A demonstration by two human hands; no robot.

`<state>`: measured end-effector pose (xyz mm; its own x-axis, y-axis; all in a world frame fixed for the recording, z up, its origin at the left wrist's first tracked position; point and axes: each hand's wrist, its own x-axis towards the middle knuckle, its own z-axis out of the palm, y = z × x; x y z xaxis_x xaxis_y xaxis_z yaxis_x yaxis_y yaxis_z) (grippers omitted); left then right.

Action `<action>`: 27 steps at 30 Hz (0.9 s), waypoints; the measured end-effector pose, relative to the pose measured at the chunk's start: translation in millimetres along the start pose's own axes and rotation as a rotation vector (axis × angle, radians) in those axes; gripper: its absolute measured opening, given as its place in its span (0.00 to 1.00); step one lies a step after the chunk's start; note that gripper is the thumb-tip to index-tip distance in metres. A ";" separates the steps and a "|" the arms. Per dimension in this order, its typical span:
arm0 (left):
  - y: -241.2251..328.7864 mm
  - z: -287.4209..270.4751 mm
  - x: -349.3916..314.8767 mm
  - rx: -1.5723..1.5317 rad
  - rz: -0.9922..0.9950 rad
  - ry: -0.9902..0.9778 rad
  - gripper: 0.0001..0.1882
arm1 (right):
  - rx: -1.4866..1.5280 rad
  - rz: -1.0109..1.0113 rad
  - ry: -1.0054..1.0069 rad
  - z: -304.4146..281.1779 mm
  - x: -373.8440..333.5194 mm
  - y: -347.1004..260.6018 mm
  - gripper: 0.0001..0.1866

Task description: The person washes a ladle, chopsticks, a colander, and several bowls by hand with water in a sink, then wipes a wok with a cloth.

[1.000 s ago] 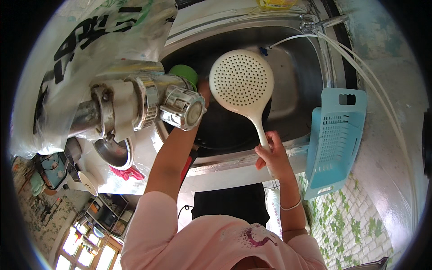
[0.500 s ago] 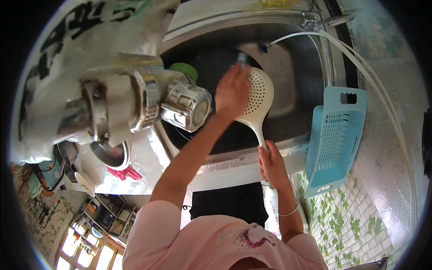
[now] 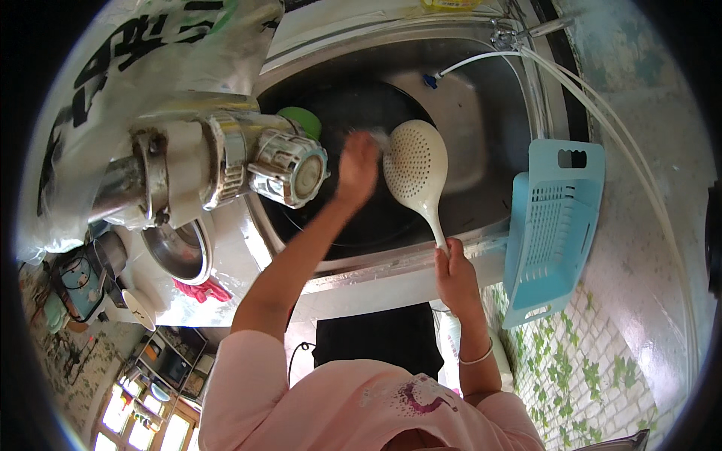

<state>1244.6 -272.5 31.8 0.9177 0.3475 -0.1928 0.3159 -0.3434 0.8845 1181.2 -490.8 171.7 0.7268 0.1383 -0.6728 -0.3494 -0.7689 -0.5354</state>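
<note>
My right hand (image 3: 456, 274) is closed around the handle of a cream-white slotted skimmer (image 3: 416, 158), whose round, perforated head is tilted up over the sink. Just left of that head is my left hand (image 3: 357, 171), smeared by motion. A small silvery wad (image 3: 382, 140), like a scouring pad, shows at its fingertips, too blurred for its kind to be certain. Beneath both hands a wide black round pan (image 3: 361, 218) lies in the steel sink (image 3: 492, 173). A green round object (image 3: 301, 120) sits at the pan's left edge, partly hidden by the metal fitting.
A pipe-like metal fitting (image 3: 289, 169) juts in close from the left. On the sink's right rim leans a light-blue drain basket (image 3: 553, 233). White hoses (image 3: 602, 105) run from the tap (image 3: 519, 36). A steel bowl (image 3: 180, 248) and a red cloth (image 3: 201, 289) lie at left.
My left hand has moved left and down, off the skimmer's face, with the silvery wad. The right hand still grips the handle; the view has shifted slightly.
</note>
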 end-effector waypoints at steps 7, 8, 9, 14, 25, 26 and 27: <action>87.7 6.3 -54.0 0.534 0.650 -0.212 0.14 | -0.133 -0.174 0.043 23.0 -7.1 2.6 0.13; 86.9 5.9 -46.9 0.536 0.674 -0.195 0.14 | -0.136 -0.171 0.049 25.5 -8.1 4.5 0.13; 86.6 5.9 -39.6 0.537 0.698 -0.177 0.13 | -0.152 -0.231 0.120 26.3 -7.5 5.7 0.14; 92.9 14.1 1.2 0.469 0.400 -0.042 0.09 | -0.109 -0.242 0.121 27.3 -11.7 13.9 0.14; 52.2 -8.2 7.3 -1.116 -0.975 0.156 0.23 | -0.095 -0.293 0.203 52.3 -15.4 -10.9 0.18; 54.0 -3.5 -4.5 -1.275 -0.953 0.187 0.22 | -0.140 -0.314 0.229 52.6 -10.9 -17.0 0.18; 56.3 1.7 -16.8 -1.298 -0.971 0.188 0.21 | -0.198 -0.297 0.226 50.8 -6.6 -25.5 0.19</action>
<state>1247.3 -299.1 84.1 0.4349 0.1119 -0.8935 0.2316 0.9450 0.2311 1155.2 -440.5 163.8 0.8980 0.2487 -0.3628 -0.0004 -0.8244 -0.5660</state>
